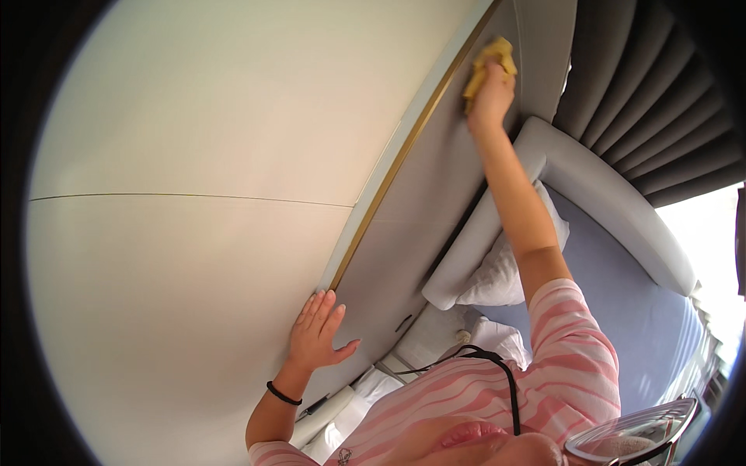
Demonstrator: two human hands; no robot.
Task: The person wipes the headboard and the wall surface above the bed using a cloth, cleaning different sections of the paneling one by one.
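Observation:
My right hand (492,96) is stretched far out at the upper right, closed on a crumpled yellow cloth (495,58). The cloth lies against a grey panel (431,169) beside a gold-coloured edge strip (402,154); hand and cloth are slightly blurred. Lower down, my left hand (317,335) rests with its fingers spread and thumb apart on a large cream panel (192,279), its fingertips at the near end of the strip. It holds nothing. A thin dark seam crosses the cream panel.
Right of the grey panel stands a light grey upholstered piece of furniture (618,192) with a blue-grey surface and a pale pillow (495,276). Dark pleated curtains (653,105) hang at the upper right. A small black handle (403,323) sits on the grey panel.

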